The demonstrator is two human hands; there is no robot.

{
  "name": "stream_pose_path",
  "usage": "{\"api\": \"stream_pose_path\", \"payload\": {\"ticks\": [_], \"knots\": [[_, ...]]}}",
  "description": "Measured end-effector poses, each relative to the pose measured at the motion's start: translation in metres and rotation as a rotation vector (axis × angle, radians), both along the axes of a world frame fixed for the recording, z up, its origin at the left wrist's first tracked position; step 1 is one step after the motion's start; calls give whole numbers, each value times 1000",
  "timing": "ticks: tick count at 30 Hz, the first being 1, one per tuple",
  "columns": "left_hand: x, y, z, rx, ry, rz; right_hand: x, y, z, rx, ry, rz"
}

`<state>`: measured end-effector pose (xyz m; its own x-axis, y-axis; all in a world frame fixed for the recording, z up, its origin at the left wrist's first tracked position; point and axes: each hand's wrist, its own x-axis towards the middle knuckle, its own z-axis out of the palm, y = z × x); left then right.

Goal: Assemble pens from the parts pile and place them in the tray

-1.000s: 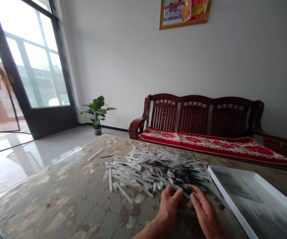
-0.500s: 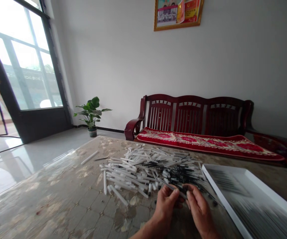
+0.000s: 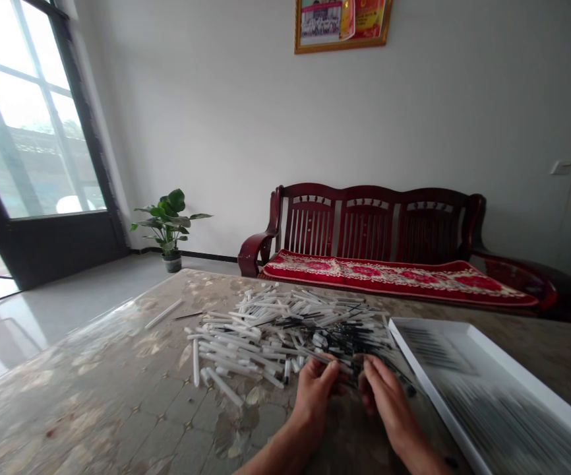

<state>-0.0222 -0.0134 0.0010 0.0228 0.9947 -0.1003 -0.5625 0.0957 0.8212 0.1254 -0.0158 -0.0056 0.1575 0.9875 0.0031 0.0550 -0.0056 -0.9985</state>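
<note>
A big heap of white pen barrels and thin black refills (image 3: pixel 285 326) lies on the patterned table (image 3: pixel 117 389). My left hand (image 3: pixel 315 389) and my right hand (image 3: pixel 384 392) rest at the near edge of the heap, fingers curled in a pinch. Between the fingertips sits a small dark pen part, too small to name for sure. The two hands are close together, nearly touching.
A white tray (image 3: pixel 488 396) with rows of dark pens lies on the table at the right. One loose white barrel (image 3: pixel 163 314) lies apart at the left. Behind the table stand a red wooden bench (image 3: pixel 379 244), a potted plant (image 3: pixel 167 221) and a glass door (image 3: pixel 28 152).
The view has swung to the right, so everything slides left in the picture. Both hands stay at the heap's near edge and keep working the small part between the fingers.
</note>
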Motion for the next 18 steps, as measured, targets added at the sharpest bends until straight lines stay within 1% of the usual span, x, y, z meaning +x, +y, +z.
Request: {"api": "stream_pose_path", "payload": {"ticks": [3,5,7,9,11,13,18], "knots": [[-6,4,1,-61,-45,86,29,14,-6,201,-400,-142],[-9,7,1,-59,-68,116,45,19,-9,283,-675,-197],[-12,9,0,-88,-94,117,52,18,-10,288,-898,-203],[-13,10,-1,-109,-114,126,52,15,-8,263,-1054,-188],[-12,10,-2,-114,-124,133,49,12,-5,263,-1150,-166],[-11,10,-2,-114,-119,135,47,11,-1,273,-1199,-148],[-10,10,-1,-111,-89,156,47,10,4,256,-1224,-140]]}}
